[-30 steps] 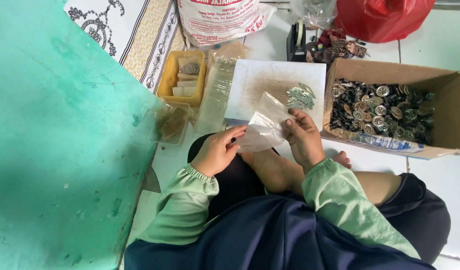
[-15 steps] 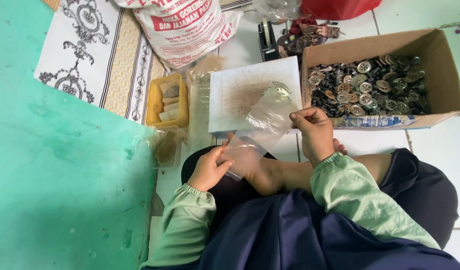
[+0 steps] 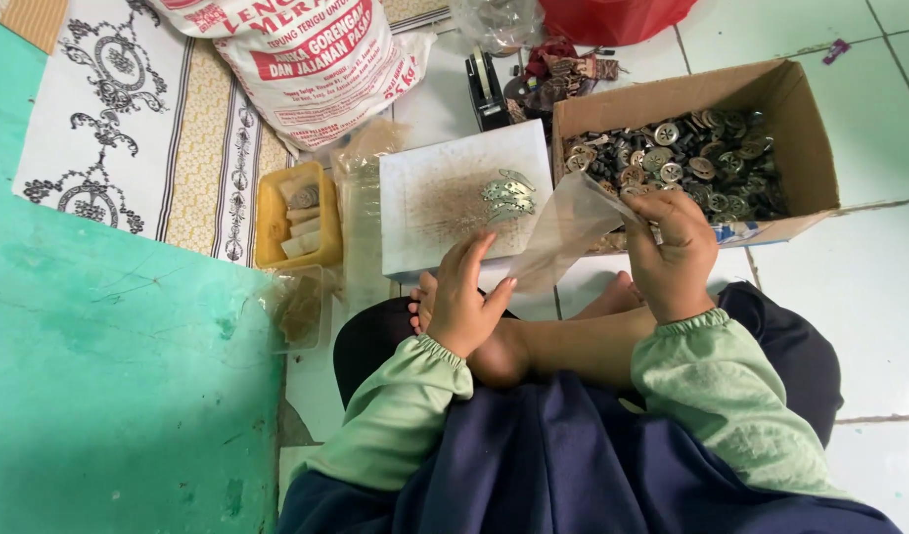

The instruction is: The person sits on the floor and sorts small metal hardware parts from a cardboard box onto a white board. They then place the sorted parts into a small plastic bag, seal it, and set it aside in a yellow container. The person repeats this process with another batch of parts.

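Observation:
My right hand (image 3: 672, 252) grips the upper end of a small clear plastic bag (image 3: 563, 229), holding it just in front of a cardboard box (image 3: 801, 148) full of round metal buttons (image 3: 672, 158). My left hand (image 3: 466, 302) touches the bag's lower end with fingers spread, just above my crossed legs. Behind the bag lies a white board (image 3: 445, 193) with a small pile of silvery metal pieces (image 3: 504, 196) on it.
A yellow tray (image 3: 267, 213) with small packets sits left of the board, next to a stack of clear bags (image 3: 361, 213). A large printed sack (image 3: 311, 64), a tape dispenser (image 3: 486, 89), a red bag (image 3: 613, 18) and a patterned mat (image 3: 118, 129) lie farther back. A green wall (image 3: 108, 396) is at left.
The view has shifted so the box and board sit lower. My hands have drawn apart, stretching the clear bag; the right hand moved toward the box.

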